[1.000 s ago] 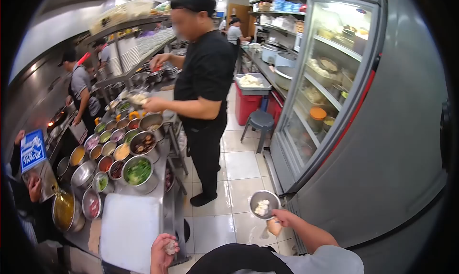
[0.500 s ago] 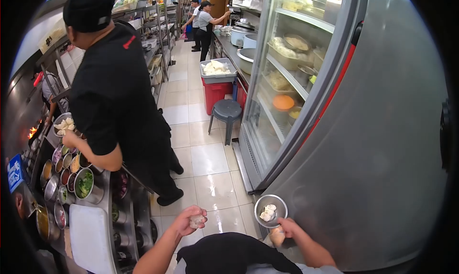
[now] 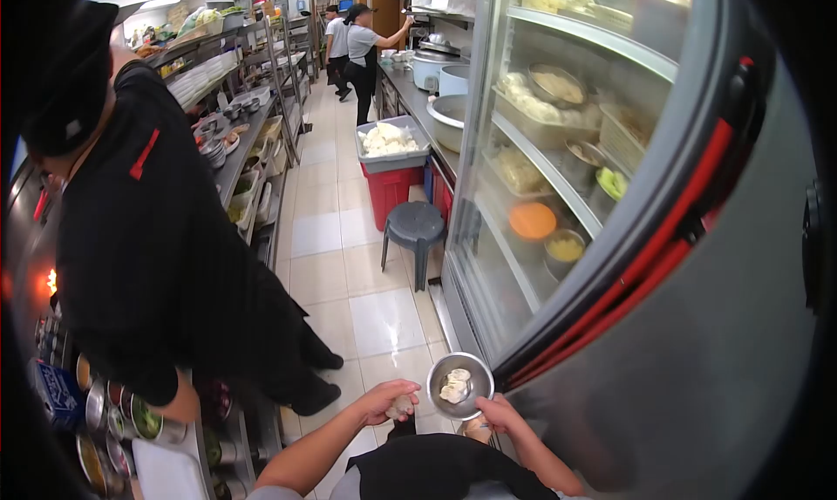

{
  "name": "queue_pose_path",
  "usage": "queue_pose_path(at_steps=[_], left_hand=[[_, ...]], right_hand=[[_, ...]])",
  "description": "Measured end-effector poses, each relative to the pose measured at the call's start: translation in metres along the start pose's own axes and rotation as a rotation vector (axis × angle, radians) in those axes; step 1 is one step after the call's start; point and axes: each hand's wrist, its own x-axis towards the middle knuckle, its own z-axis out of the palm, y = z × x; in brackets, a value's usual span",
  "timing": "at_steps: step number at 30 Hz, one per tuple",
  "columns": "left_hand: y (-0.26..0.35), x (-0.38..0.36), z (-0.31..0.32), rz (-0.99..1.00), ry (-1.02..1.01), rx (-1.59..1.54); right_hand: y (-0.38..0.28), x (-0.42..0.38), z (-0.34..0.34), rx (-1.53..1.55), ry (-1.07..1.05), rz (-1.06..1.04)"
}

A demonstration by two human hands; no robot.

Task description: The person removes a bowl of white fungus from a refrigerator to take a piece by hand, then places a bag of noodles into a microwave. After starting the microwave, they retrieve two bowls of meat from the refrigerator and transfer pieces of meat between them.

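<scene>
My left hand [image 3: 390, 402] is closed around a small, pale, translucent lump [image 3: 402, 407] whose kind I cannot make out. My right hand [image 3: 506, 417] grips the rim of a metal bowl [image 3: 479, 380] in front of my body. Soft white pieces [image 3: 455, 386] lie in the bowl. A pale orange-brown thing [image 3: 477, 428] shows just below the bowl beside my right fingers, partly hidden. The bowl is close to my left fingertips, with a small gap between.
A glass-door fridge [image 3: 523, 186] with food containers stands right. Ahead are a grey stool [image 3: 415, 224] and a grey tub [image 3: 397, 163] on a red bin [image 3: 390, 195]. A co-worker in black [image 3: 166, 230] stands left at a counter; two more people are farther back.
My view has moved nearer the fridge. The bowl and my right hand have shifted left, closer to my left hand. The co-worker's arm has moved from a bowl down toward the counter containers.
</scene>
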Motion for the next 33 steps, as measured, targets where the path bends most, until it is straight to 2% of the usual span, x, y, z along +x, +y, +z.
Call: queue_pose_path(at_steps=[4, 7, 8, 11, 13, 15, 16, 20, 21, 23, 25, 26, 27, 28, 29, 31, 33], left_hand=[[0.058, 0.060, -0.037, -0.059, 0.019, 0.174], [0.113, 0.090, -0.054, -0.114, -0.035, 0.298], [0.139, 0.091, -0.051, -0.123, -0.021, 0.315], [0.178, 0.133, -0.083, -0.134, -0.018, 0.261], [0.206, 0.156, -0.100, -0.130, 0.029, 0.283], [0.234, 0.176, -0.118, -0.177, 0.012, 0.261], [0.248, 0.191, -0.129, -0.190, 0.042, 0.274], [0.316, 0.239, -0.171, -0.122, 0.095, 0.172], [0.339, 0.247, -0.176, -0.087, 0.134, 0.173], [0.369, 0.278, -0.212, -0.056, 0.146, 0.164], [0.415, 0.292, -0.224, -0.026, 0.255, 0.277], [0.440, 0.296, -0.227, -0.007, 0.283, 0.291], [0.465, 0.299, -0.227, 0.013, 0.304, 0.305], [0.489, 0.312, -0.236, -0.023, 0.317, 0.260], [0.517, 0.324, -0.237, -0.001, 0.319, 0.255], [0.542, 0.342, -0.243, -0.007, 0.303, 0.255], [0.564, 0.361, -0.250, -0.027, 0.271, 0.270]], right_hand=[[-0.041, 0.087, 0.010, -0.096, -0.043, 0.007], [-0.147, 0.083, 0.008, -0.225, -0.093, -0.092], [-0.170, 0.095, 0.005, -0.310, -0.145, -0.063], [-0.209, 0.136, -0.001, -0.293, -0.153, -0.001], [-0.225, 0.173, -0.009, -0.168, -0.211, -0.062], [-0.221, 0.232, -0.019, 0.102, -0.400, -0.016], [-0.249, 0.226, -0.017, 0.354, -0.442, -0.013], [-0.289, 0.324, -0.040, 0.527, -0.365, -0.020], [-0.307, 0.352, -0.044, 0.527, -0.374, -0.010], [-0.357, 0.393, -0.045, 0.823, -0.497, -0.035], [-0.413, 0.425, -0.045, 0.870, -0.556, -0.220], [-0.448, 0.429, -0.044, 0.820, -0.515, -0.318], [-0.491, 0.419, -0.042, 0.732, -0.414, -0.318], [-0.543, 0.433, -0.039, 0.509, -0.390, -0.424], [-0.579, 0.424, -0.037, 0.258, -0.247, -0.396], [-0.609, 0.443, -0.029, -0.087, -0.121, -0.541], [-0.630, 0.464, -0.018, -0.248, 0.018, -0.621]])
